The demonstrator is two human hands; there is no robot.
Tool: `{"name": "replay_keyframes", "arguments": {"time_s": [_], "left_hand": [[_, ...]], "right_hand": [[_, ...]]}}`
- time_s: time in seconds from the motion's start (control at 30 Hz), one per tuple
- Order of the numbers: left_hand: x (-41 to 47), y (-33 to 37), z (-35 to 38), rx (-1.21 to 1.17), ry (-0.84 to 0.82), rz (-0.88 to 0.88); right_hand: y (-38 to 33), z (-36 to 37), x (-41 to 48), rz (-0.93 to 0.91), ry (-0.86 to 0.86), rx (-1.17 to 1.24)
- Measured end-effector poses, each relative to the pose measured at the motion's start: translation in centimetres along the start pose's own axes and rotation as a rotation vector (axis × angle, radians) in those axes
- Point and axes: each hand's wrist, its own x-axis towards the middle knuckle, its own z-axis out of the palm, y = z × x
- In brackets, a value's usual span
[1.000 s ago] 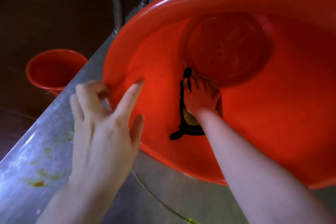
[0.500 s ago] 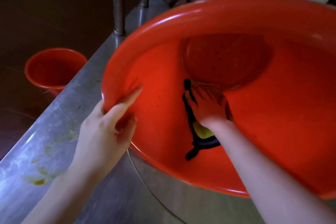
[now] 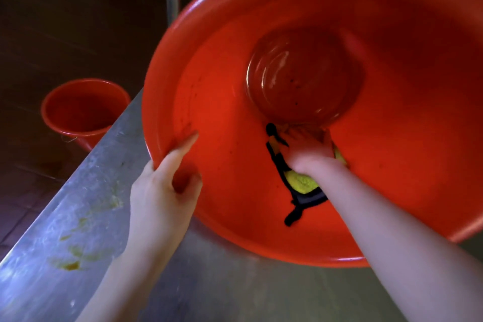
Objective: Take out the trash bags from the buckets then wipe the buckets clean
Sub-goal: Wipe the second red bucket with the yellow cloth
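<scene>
Right hand (image 3: 306, 154) presses cloth (image 3: 300, 182) inside red bucket (image 3: 230, 102).

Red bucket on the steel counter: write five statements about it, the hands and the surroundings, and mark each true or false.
1. The left hand grips the rim of the large red bucket. True.
2. The right hand rests on the counter outside the bucket. False: it is inside the bucket, pressing a yellow cloth against the inner wall.
3. A smaller red bucket stands on the floor to the left. True.
4. The steel counter is spotless. False: yellowish smears lie on it.
5. A trash bag lines the large bucket. False: no bag shows inside it.
</scene>
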Motion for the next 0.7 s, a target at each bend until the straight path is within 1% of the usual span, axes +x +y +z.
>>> {"name": "replay_keyframes", "arguments": {"time_s": [0.07,0.13,0.17,0.23,0.27,0.33,0.37,0.43,0.5,0.57,0.63,0.7], "left_hand": [[-0.8,-0.6,0.4,-0.016,0.006,-0.030],[-1.5,-1.3,0.9,-0.024,0.006,-0.029],[-1.8,-1.6,1.2,-0.031,0.001,-0.026],[-2.7,-2.2,1.8,-0.055,-0.006,-0.037],[-3.2,-2.5,2.1,-0.072,-0.003,-0.058],[-4.0,-3.3,2.6,-0.121,-0.008,-0.131],[-4.2,-3.7,2.7,-0.150,-0.017,-0.173],[-4.5,-4.4,2.9,-0.192,-0.035,-0.227],[-4.7,-4.5,2.9,-0.222,-0.039,-0.245],[-4.8,-4.2,3.0,-0.252,-0.035,-0.245],[-4.7,-4.0,3.1,-0.256,-0.036,-0.240],[-4.5,-4.0,3.2,-0.234,-0.038,-0.238]], "right_hand": [[-1.5,1.1,-1.3,0.025,-0.012,0.054],[-3.4,1.9,-3.1,0.030,0.013,0.161],[-4.5,2.2,-4.4,-0.007,0.042,0.195],[-7.4,2.8,-8.0,-0.151,0.120,0.253],[-9.0,3.1,-10.1,-0.218,0.159,0.319],[-11.1,3.7,-13.0,-0.286,0.190,0.403],[-11.6,3.9,-13.2,-0.286,0.190,0.398],[-11.6,3.7,-11.2,-0.193,0.208,0.363],[-10.6,3.1,-7.1,-0.023,0.235,0.335],[-9.2,2.1,-2.8,0.134,0.144,0.391],[-8.3,1.5,-0.1,0.201,0.049,0.428],[-8.2,1.3,0.5,0.190,0.031,0.379]]}}
